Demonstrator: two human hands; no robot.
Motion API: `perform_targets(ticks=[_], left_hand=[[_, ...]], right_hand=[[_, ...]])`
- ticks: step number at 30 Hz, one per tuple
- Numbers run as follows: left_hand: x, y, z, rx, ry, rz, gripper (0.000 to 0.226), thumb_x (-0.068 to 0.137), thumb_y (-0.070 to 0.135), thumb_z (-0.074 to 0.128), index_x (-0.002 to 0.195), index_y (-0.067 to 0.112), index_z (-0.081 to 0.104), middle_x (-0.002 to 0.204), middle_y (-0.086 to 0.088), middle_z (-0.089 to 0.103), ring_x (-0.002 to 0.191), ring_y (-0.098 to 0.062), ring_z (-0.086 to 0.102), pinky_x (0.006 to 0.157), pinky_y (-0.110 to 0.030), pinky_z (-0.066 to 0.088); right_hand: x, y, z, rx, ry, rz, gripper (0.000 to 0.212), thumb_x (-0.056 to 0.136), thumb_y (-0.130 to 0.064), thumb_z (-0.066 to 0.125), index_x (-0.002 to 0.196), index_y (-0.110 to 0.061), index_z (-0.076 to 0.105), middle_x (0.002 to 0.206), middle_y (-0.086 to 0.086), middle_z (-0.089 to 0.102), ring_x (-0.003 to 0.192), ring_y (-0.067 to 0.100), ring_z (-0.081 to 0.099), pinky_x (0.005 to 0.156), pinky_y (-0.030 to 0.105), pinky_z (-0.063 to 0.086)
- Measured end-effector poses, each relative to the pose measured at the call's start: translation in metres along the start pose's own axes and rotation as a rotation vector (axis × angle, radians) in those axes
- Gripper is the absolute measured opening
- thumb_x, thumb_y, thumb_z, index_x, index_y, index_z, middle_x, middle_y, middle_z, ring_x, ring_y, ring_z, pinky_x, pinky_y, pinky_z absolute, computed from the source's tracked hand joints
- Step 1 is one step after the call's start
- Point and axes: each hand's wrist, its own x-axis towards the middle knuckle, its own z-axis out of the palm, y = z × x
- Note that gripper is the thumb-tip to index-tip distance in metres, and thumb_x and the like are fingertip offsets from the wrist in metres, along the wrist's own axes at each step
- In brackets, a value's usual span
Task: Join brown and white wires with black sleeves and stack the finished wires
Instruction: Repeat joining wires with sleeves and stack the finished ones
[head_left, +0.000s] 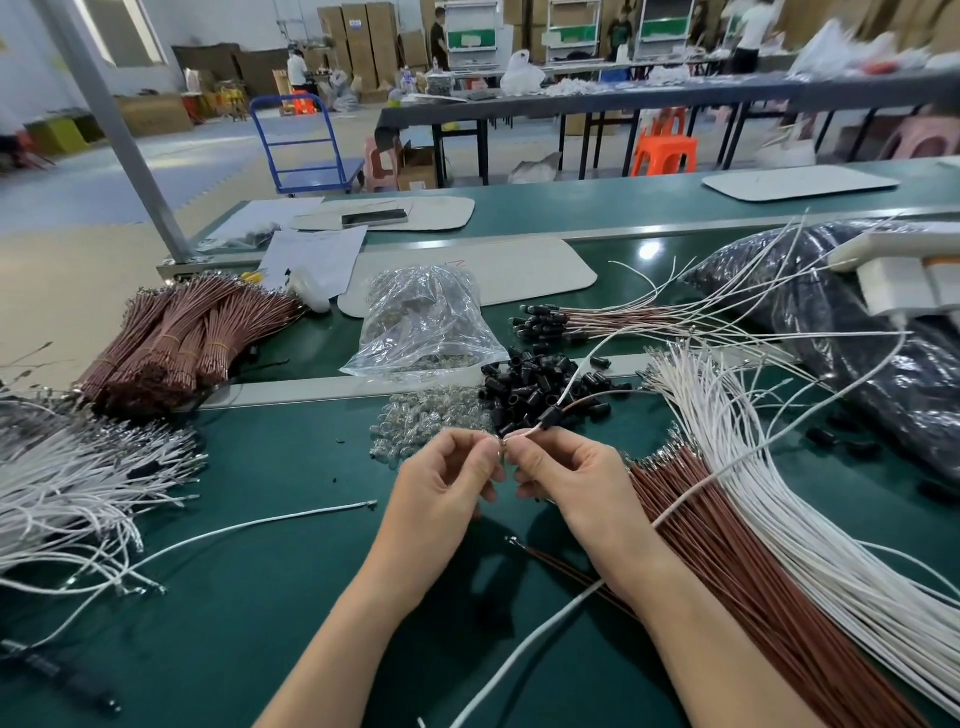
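At centre, the left hand (447, 483) and right hand (566, 467) both pinch the wire ends (519, 434), fingers curled. The black sleeve (550, 415) sits threaded just at their one o'clock. Aligning the terminals squarely before sliding it down should help.

Head view, forward and down, seemingly close over bench (270, 597)
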Motion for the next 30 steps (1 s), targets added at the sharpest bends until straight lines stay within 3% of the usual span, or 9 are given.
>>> perform_targets(ticks=[5, 9, 12, 18, 24, 30], left_hand=[[0.005, -0.005, -0.035, 0.482, 0.209, 0.076, 0.010, 0.102, 0.035, 0.057, 0.094, 0.033, 0.063, 0.075, 0.012, 0.067, 0.069, -0.010, 0.059, 0.065, -0.031, 0.051], [0.001, -0.007, -0.030, 0.831, 0.116, 0.229, 0.009, 0.098, 0.034, 0.060, 0.104, 0.031, 0.066, 0.092, 0.020, 0.061, 0.084, -0.004, 0.058, 0.079, -0.032, 0.050], [0.001, -0.010, -0.016, 0.971, 0.044, 0.312, 0.022, 0.096, 0.035, 0.065, 0.116, 0.027, 0.070, 0.097, 0.007, 0.058, 0.092, -0.018, 0.059, 0.087, -0.035, 0.047], [0.008, -0.011, -0.002, 1.069, 0.006, 0.364, 0.028, 0.096, 0.034, 0.067, 0.124, 0.029, 0.070, 0.093, 0.000, 0.056, 0.089, -0.025, 0.059, 0.082, -0.039, 0.049], [0.011, -0.011, 0.007, 1.044, 0.026, 0.305, 0.014, 0.099, 0.032, 0.062, 0.109, 0.026, 0.071, 0.097, 0.000, 0.055, 0.093, -0.024, 0.059, 0.084, -0.037, 0.046], [0.006, -0.014, 0.005, 1.029, 0.036, 0.316, 0.015, 0.104, 0.026, 0.054, 0.106, 0.017, 0.066, 0.102, -0.001, 0.059, 0.094, -0.024, 0.058, 0.087, -0.037, 0.047]], right_hand=[[0.002, -0.003, -0.002, 0.218, 0.091, 0.098, 0.019, 0.075, -0.029, 0.076, 0.083, -0.013, 0.080, 0.079, 0.005, 0.074, 0.069, 0.009, 0.068, 0.061, 0.019, 0.056], [0.002, -0.004, -0.001, 0.280, 0.083, 0.119, 0.019, 0.074, -0.031, 0.076, 0.080, -0.013, 0.079, 0.083, 0.007, 0.075, 0.069, 0.009, 0.068, 0.060, 0.018, 0.055], [0.003, -0.004, 0.001, 0.288, 0.084, 0.135, 0.013, 0.079, -0.030, 0.075, 0.076, -0.018, 0.080, 0.082, 0.005, 0.074, 0.068, 0.008, 0.068, 0.060, 0.018, 0.055], [0.005, -0.004, 0.000, 0.326, 0.114, 0.152, 0.023, 0.092, -0.020, 0.070, 0.071, -0.023, 0.080, 0.079, 0.002, 0.072, 0.066, 0.007, 0.065, 0.059, 0.018, 0.054], [0.005, -0.004, 0.000, 0.328, 0.119, 0.158, 0.024, 0.092, -0.019, 0.070, 0.070, -0.021, 0.079, 0.079, 0.003, 0.071, 0.064, 0.007, 0.065, 0.058, 0.018, 0.055], [0.005, -0.003, -0.001, 0.313, 0.100, 0.158, 0.019, 0.090, -0.023, 0.072, 0.073, -0.024, 0.080, 0.081, 0.002, 0.073, 0.066, 0.006, 0.066, 0.059, 0.018, 0.055]])
